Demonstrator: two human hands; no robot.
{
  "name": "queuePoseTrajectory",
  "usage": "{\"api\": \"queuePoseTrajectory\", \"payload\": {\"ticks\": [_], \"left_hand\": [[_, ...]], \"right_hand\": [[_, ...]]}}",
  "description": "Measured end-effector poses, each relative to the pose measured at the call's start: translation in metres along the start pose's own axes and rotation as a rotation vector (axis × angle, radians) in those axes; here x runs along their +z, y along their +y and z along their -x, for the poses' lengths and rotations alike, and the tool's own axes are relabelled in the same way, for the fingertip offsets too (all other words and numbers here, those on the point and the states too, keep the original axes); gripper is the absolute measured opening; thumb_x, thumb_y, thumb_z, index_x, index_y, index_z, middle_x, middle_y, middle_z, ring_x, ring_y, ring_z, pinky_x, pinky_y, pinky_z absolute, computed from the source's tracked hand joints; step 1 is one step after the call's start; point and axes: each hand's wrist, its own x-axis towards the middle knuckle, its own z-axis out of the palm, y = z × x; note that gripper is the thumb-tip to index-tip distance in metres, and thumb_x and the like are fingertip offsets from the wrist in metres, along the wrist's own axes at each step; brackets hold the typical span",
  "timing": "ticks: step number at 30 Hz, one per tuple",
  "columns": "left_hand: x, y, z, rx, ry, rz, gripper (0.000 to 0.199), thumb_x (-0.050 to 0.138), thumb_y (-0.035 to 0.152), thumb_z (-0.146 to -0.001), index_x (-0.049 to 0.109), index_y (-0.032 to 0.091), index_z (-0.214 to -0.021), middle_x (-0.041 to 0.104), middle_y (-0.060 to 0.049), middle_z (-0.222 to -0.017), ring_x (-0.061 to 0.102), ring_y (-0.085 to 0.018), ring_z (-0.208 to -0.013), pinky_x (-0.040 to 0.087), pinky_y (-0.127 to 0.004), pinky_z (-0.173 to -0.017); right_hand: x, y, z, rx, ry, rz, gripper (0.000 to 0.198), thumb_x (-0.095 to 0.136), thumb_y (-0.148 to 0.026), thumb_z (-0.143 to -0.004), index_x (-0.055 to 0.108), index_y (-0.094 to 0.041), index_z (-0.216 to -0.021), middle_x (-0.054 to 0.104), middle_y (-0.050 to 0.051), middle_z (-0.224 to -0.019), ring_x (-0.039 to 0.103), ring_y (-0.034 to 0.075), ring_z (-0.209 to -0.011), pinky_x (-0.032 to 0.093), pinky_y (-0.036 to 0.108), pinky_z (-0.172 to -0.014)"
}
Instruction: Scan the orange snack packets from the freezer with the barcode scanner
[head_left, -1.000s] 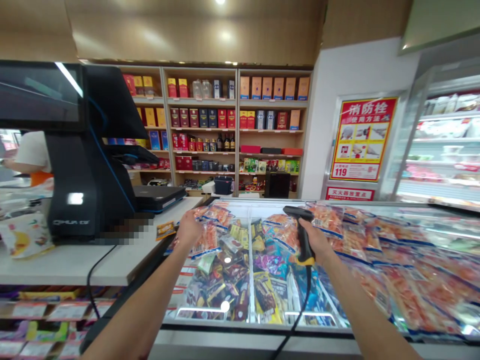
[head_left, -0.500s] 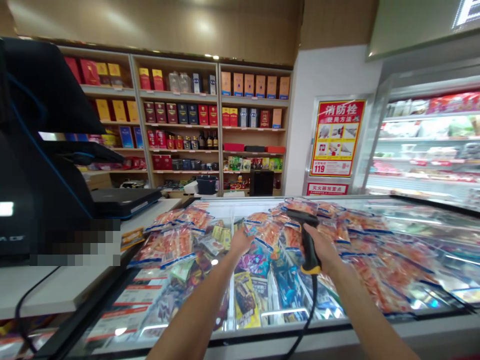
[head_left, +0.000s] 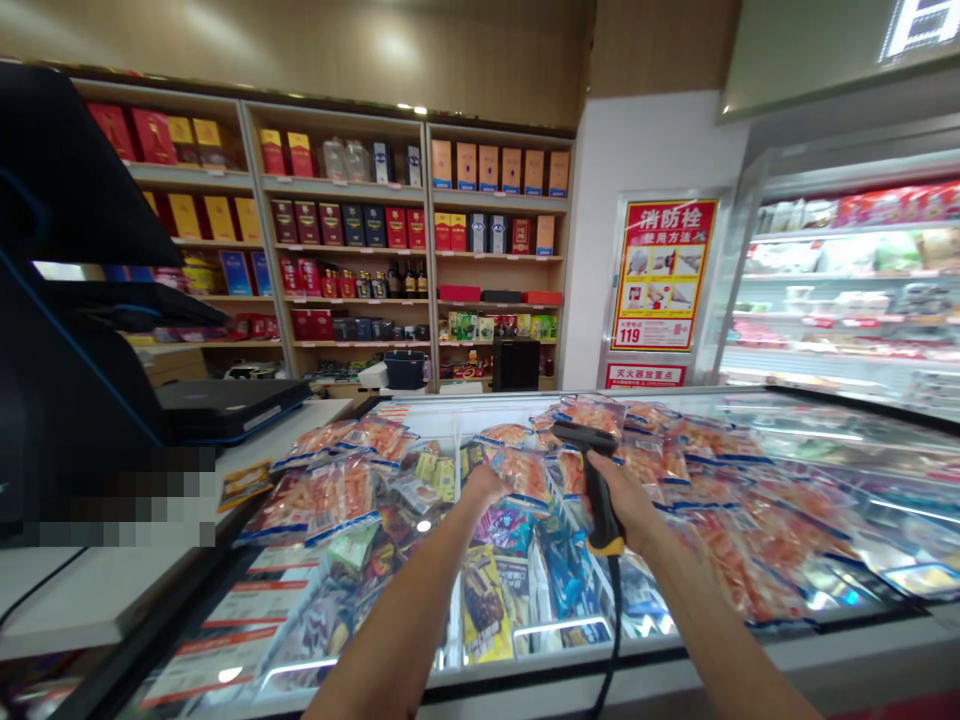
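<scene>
My right hand is wrapped round the grip of a black barcode scanner with a yellow base. Its head points left above the bags, and a black cable hangs from it. My left hand is closed at the left edge of a clear, blue-edged bag of orange-red food; its fingertips are mostly hidden. More such bags lie spread to the right, and others lie to the left. All rest on the glass top of a freezer, with colourful packets showing below the glass.
On the left, a black checkout machine stands on a white counter, with a small orange-brown packet at the counter's edge. Shelves of boxes line the back wall. A lit chiller stands on the right.
The view has swung slightly right. My left hand has shifted a little towards the bag beside it, and its fingertips show less. My right hand still holds the scanner over the bags.
</scene>
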Motion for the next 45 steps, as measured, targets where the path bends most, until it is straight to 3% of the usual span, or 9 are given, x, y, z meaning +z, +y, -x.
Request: {"api": "queuePoseTrajectory", "payload": {"ticks": [5,12,17,24,33,40,45], "left_hand": [[-0.039,-0.017,0.009,-0.121,-0.004,0.272,0.031,0.046,0.03,-0.079,0.049,0.015,-0.105,0.053,-0.007,-0.105,0.054,-0.017,-0.088,0.046,-0.036,-0.073],[-0.108,-0.041,0.022,-0.157,0.213,0.606,0.03,0.046,0.028,-0.079,0.048,0.015,-0.106,0.053,-0.007,-0.104,0.054,-0.016,-0.086,0.046,-0.035,-0.071],[-0.138,-0.055,0.025,-0.132,0.321,0.723,0.03,0.046,0.028,-0.079,0.049,0.014,-0.106,0.053,-0.007,-0.103,0.054,-0.015,-0.085,0.047,-0.035,-0.071],[-0.152,-0.063,0.03,-0.125,0.356,0.781,0.031,0.046,0.029,-0.079,0.048,0.015,-0.107,0.052,-0.007,-0.105,0.054,-0.016,-0.087,0.046,-0.036,-0.073],[-0.155,-0.068,0.03,-0.112,0.399,0.798,0.031,0.046,0.029,-0.079,0.048,0.015,-0.107,0.052,-0.007,-0.105,0.054,-0.016,-0.087,0.046,-0.036,-0.072],[-0.172,-0.083,0.046,-0.074,0.427,0.783,0.025,0.047,0.026,-0.079,0.051,0.013,-0.1,0.056,-0.005,-0.095,0.055,-0.012,-0.077,0.048,-0.03,-0.064],[-0.191,-0.107,0.074,-0.041,0.492,0.814,0.014,0.057,0.014,-0.071,0.054,0.011,-0.084,0.056,0.001,-0.071,0.054,-0.007,-0.059,0.047,-0.023,-0.058]], "right_hand": [[0.029,-0.002,0.005,0.039,-0.087,-0.062,0.029,0.051,-0.044,-0.069,0.049,-0.016,-0.062,0.051,-0.002,-0.043,0.046,0.009,-0.034,0.037,0.02,-0.031],[0.077,-0.008,0.017,0.088,-0.246,-0.057,0.033,0.046,-0.046,-0.071,0.05,-0.015,-0.06,0.049,-0.002,-0.039,0.044,0.008,-0.032,0.035,0.019,-0.03],[0.102,-0.008,0.026,0.087,-0.36,0.006,0.038,0.043,-0.049,-0.073,0.05,-0.015,-0.058,0.051,0.0,-0.039,0.044,0.008,-0.032,0.037,0.018,-0.031],[0.125,-0.003,0.035,0.066,-0.441,-0.015,0.03,0.046,-0.046,-0.071,0.047,-0.016,-0.068,0.052,-0.003,-0.046,0.045,0.007,-0.033,0.035,0.017,-0.03],[0.136,-0.002,0.038,0.066,-0.47,-0.043,0.031,0.046,-0.047,-0.07,0.048,-0.016,-0.074,0.051,-0.004,-0.047,0.045,0.008,-0.034,0.035,0.018,-0.03],[0.138,-0.003,0.025,0.027,-0.354,-0.021,0.029,0.048,-0.045,-0.071,0.047,-0.016,-0.069,0.052,-0.003,-0.048,0.047,0.009,-0.035,0.037,0.019,-0.03],[0.146,0.0,0.017,0.016,-0.295,-0.014,0.027,0.048,-0.043,-0.072,0.047,-0.016,-0.067,0.05,-0.003,-0.044,0.045,0.009,-0.032,0.036,0.019,-0.029]]}}
